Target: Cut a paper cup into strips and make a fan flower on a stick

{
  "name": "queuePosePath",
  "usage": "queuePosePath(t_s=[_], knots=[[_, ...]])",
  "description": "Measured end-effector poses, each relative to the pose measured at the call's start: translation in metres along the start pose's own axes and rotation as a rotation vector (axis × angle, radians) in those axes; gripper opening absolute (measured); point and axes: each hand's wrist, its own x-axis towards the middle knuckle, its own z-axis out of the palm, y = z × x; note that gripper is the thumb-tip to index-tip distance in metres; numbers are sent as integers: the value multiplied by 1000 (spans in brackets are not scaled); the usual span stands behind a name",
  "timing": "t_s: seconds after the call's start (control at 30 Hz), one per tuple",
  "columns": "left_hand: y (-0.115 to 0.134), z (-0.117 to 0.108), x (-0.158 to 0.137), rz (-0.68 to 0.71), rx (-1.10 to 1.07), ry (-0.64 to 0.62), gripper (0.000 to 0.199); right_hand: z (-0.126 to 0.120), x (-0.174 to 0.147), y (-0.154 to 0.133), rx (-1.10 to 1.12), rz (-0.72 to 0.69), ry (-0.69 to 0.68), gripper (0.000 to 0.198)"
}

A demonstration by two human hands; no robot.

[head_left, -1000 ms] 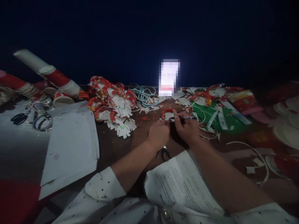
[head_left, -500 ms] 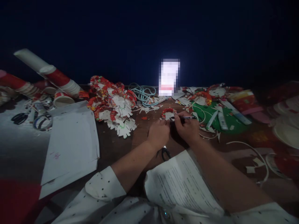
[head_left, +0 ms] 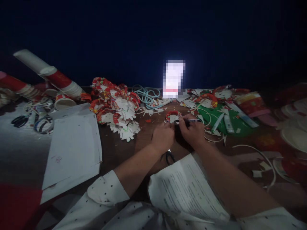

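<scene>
My right hand (head_left: 193, 131) is closed around a dark pen (head_left: 193, 120) that lies nearly level, its tip pointing left. My left hand (head_left: 164, 136) has its fingers curled at the lower edge of a small white paper cutout (head_left: 173, 118) with a red patterned rim, holding it against the table. The pen's tip is by the cutout's lower part; whether it touches is too small to tell. Below my hands lie scissors (head_left: 170, 157) with a black handle, partly hidden. A printed sheet (head_left: 182, 188) lies in front of my body, between my forearms.
Similar red-rimmed cutouts (head_left: 115, 105) are heaped to the left. White boards (head_left: 74, 147), paper cups (head_left: 65, 102) and other scissors (head_left: 20, 121) lie farther left. A pale blue cord (head_left: 150, 95) and a lit blurred screen (head_left: 174, 78) are behind; glue tubes (head_left: 228, 124) rest on green sheet (head_left: 240, 129) at right.
</scene>
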Motion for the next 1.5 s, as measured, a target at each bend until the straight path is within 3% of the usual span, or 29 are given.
queuePosePath(t_s=[0.63,0.9,1.5], knots=[[0,0,0,-11,-3,-7,33,2,1,-1,-27,-3,0,28],[-1,2,0,5,8,11,34,-6,2,-2,35,-12,141,27],[0,1,0,-5,-3,-2,32,-1,1,-3,-55,-10,25,29]])
